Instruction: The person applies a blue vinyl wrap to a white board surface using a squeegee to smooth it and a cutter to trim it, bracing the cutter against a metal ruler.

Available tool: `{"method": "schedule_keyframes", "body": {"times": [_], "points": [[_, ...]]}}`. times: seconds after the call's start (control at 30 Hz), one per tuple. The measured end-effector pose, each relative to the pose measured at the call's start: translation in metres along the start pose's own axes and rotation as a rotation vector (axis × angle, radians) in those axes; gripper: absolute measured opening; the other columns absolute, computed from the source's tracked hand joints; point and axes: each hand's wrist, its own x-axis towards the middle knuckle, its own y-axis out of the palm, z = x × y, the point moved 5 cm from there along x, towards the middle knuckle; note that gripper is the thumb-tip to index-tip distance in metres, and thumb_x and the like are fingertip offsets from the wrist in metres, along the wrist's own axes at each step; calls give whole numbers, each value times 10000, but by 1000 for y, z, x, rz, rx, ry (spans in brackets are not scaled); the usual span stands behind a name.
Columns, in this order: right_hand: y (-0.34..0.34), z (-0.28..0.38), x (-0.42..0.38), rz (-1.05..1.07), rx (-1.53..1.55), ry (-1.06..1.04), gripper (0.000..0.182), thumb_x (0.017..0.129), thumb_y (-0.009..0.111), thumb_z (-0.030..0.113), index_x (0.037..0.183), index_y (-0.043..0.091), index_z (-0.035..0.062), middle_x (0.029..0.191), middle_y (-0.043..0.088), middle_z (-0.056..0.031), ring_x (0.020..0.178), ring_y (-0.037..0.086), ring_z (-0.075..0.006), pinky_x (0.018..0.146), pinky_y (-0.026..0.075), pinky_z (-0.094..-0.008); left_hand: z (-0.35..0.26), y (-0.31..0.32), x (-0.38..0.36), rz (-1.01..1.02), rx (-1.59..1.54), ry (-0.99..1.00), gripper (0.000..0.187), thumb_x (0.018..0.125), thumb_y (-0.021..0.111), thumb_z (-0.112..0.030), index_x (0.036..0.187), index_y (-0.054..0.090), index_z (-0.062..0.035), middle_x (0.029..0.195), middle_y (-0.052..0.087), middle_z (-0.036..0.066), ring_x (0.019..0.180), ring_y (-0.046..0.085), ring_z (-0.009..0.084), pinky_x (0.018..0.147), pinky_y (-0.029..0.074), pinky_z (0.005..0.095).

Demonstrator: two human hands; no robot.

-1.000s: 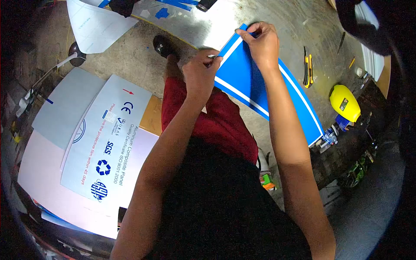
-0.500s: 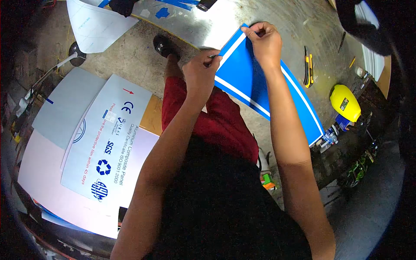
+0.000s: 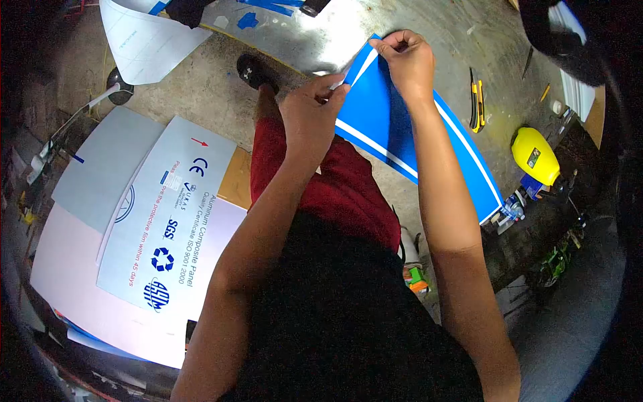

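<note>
Your left hand (image 3: 311, 107) and right hand (image 3: 405, 60) both pinch the blue panel's (image 3: 395, 130) top edge (utility knife (image 3: 475, 100) at 3 o'clock).

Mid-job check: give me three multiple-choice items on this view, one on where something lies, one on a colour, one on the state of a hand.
1. Where does the yellow utility knife lie?
A. On the floor right of the blue panel
B. On the white printed sheet
C. In the left hand

2. What colour are the panel's stripes?
A. Red
B. White
C. Black

3. What is the right hand doing?
A. Hanging free
B. Holding the knife
C. Pinching the panel's top corner

Answers: 1 A, the knife rests on concrete beside the panel. 2 B, white lines border the blue. 3 C, its fingers close on the corner.
</note>
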Motion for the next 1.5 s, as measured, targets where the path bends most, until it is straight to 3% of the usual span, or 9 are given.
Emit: {"method": "schedule_keyframes", "body": {"times": [0.33, 0.43, 0.5, 0.63, 0.7, 1.33, 1.5], "points": [[2, -1, 0, 21, 37, 13, 273, 741, 895, 200, 774, 704, 8, 793, 669, -116, 635, 637, -205, 620, 528, -351, 7, 1, -2, -3, -8, -53, 229, 879, 757, -140, 1077, 764, -25, 752, 729, 107, 649, 666, 133, 613, 518, 291], [1, 0, 0, 11, 53, -13, 277, 739, 896, 202, 768, 701, 8, 770, 665, -108, 623, 633, -195, 614, 525, -347, 15, -1, 3, -45, 79, 26, 207, 876, 758, -123, 1059, 762, -27, 768, 739, 112, 653, 674, 136, 614, 524, 290], [1, 0, 1, -9, 26, -21, 284, 735, 899, 209, 766, 701, 8, 771, 665, -110, 638, 638, -196, 620, 525, -347, 20, 0, 4, -4, 123, -32, 211, 888, 750, -141, 1075, 760, -42, 909, 770, 99, 793, 725, 152, 715, 565, 294], [3, -5, 2, 52, 34, 46, 287, 731, 902, 219, 776, 708, 12, 808, 675, -120, 682, 651, -216, 645, 530, -357, 24, 1, 6, -9, 127, -13, 205, 881, 754, -140, 1064, 763, -49, 903, 770, 89, 795, 725, 149, 713, 565, 295], [3, -5, 2, -7, 13, -20, 286, 727, 903, 226, 785, 716, 17, 839, 681, -125, 717, 658, -233, 666, 534, -364, 27, 3, 6, -4, 115, -70, 196, 877, 756, -143, 1052, 767, -54, 887, 766, 90, 779, 718, 148, 707, 560, 293], [0, 1, -1, 20, -41, 3, 280, 719, 905, 245, 780, 730, 34, 821, 661, -115, 723, 653, -238, 690, 543, -365, 32, 6, 8, -53, 94, -96, 199, 844, 765, -147, 1023, 766, -58, 811, 754, 91, 710, 711, 138, 659, 552, 294], [3, 3, -7, -14, -99, -88, 299, 692, 923, 236, 776, 726, 27, 914, 635, -147, 754, 669, -265, 701, 547, -393, 30, 6, 9, -14, 97, -133, 207, 840, 765, -156, 1024, 762, -62, 818, 756, 99, 723, 722, 156, 675, 558, 300]]}}
